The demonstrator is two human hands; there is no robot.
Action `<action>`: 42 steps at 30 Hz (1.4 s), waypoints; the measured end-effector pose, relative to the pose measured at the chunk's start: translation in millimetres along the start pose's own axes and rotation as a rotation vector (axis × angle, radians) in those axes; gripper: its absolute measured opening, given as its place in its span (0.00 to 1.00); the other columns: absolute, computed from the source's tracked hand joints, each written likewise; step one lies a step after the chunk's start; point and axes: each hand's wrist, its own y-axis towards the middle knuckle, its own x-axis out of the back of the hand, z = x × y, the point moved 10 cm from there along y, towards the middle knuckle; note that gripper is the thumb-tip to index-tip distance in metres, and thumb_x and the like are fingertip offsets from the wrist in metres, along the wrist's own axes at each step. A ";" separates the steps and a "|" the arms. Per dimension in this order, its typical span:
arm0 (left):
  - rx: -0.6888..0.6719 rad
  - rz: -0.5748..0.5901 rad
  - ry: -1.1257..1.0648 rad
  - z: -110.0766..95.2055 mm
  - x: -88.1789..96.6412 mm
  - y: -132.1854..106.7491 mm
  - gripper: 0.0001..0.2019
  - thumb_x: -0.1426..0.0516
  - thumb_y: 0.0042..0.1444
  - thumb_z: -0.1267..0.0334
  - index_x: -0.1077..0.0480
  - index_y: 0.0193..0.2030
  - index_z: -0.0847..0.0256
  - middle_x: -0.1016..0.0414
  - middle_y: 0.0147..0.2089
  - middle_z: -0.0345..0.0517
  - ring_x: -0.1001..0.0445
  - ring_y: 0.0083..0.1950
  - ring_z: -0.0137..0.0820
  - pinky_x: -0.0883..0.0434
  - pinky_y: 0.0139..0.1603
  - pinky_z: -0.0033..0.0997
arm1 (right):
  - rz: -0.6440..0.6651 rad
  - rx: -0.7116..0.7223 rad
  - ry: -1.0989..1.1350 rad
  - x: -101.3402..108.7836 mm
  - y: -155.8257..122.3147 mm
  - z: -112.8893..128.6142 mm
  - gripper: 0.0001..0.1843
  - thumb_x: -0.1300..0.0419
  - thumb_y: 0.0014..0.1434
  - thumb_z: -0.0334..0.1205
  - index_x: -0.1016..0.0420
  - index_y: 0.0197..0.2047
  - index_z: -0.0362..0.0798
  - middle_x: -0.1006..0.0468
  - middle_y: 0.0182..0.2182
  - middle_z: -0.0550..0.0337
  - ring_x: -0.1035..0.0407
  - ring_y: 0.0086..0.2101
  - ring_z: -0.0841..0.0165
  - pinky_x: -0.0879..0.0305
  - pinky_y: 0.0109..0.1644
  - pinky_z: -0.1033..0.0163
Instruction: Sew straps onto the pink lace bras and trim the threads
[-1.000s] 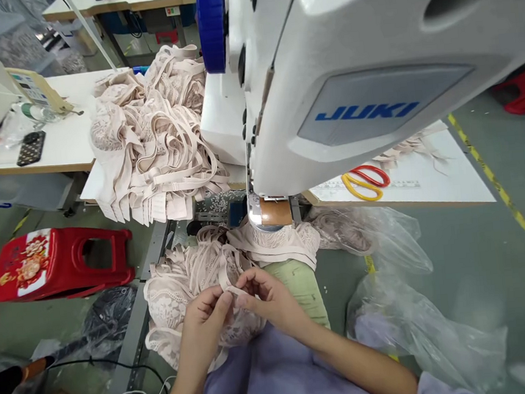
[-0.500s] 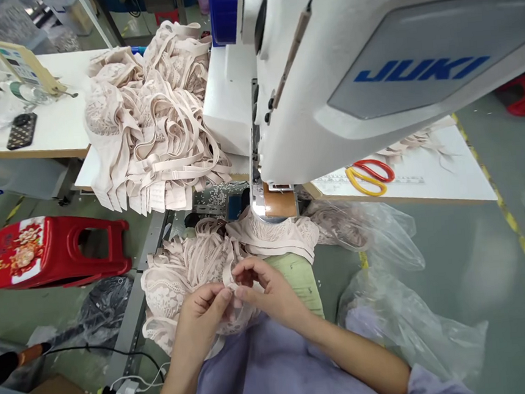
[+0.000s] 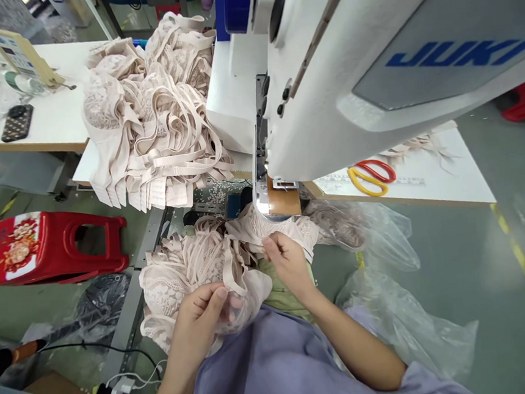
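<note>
Between the thumb and fingers of my left hand [image 3: 202,316] is the strap edge of a beige lace bra [image 3: 254,289], whose smooth cup hangs beside the fingers. My right hand [image 3: 291,267] is closed in a pinch just below the sewing machine's plate; anything in its fingertips is too small to make out. Right behind it lies more beige lace [image 3: 293,228], beneath the machine's working end. A heap of lace bras [image 3: 172,272] rests to the left of my hands. The white sewing machine [image 3: 329,123] stands over the work.
A large pile of beige bras [image 3: 164,120] covers the left table. Scissors with red and yellow handles [image 3: 371,178] lie on the right board. A red stool [image 3: 55,246] is at the left, and clear plastic bags [image 3: 405,313] hang at the right.
My right hand has left the strap beside my left hand and moved up and right toward the machine. The left hand keeps its pinch. The view has shifted slightly.
</note>
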 end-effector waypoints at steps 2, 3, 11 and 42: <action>-0.001 -0.002 -0.004 1.1 0.6 0.4 0.19 0.44 0.65 0.49 0.21 0.34 0.61 0.26 0.24 0.40 0.31 0.28 0.27 0.35 0.32 0.24 | 0.063 -0.011 -0.015 -1.2 4.6 -3.4 0.23 0.46 0.67 0.55 0.34 0.26 0.49 0.29 0.21 0.62 0.34 0.25 0.68 0.39 0.31 0.63; -0.003 -0.002 -0.003 1.9 0.7 0.7 0.19 0.44 0.65 0.49 0.21 0.34 0.61 0.26 0.24 0.40 0.31 0.28 0.27 0.35 0.32 0.24 | 0.121 0.000 -0.003 -5.7 4.0 -1.1 0.21 0.45 0.66 0.55 0.31 0.28 0.49 0.27 0.24 0.61 0.32 0.27 0.67 0.38 0.33 0.62; -0.025 0.009 0.037 -1.5 -3.0 2.1 0.18 0.45 0.66 0.50 0.22 0.34 0.60 0.26 0.25 0.40 0.30 0.29 0.28 0.33 0.34 0.25 | 0.433 0.149 0.119 -40.9 -35.7 44.3 0.10 0.35 0.63 0.45 0.25 0.45 0.52 0.23 0.42 0.60 0.28 0.44 0.66 0.34 0.51 0.61; 0.096 -0.109 -0.170 21.7 0.0 12.8 0.21 0.42 0.61 0.50 0.37 0.21 0.59 0.38 0.19 0.34 0.41 0.20 0.23 0.42 0.21 0.23 | 0.510 -0.108 0.252 -59.2 -46.4 18.6 0.05 0.36 0.61 0.40 0.26 0.37 0.49 0.25 0.32 0.62 0.32 0.34 0.69 0.36 0.40 0.64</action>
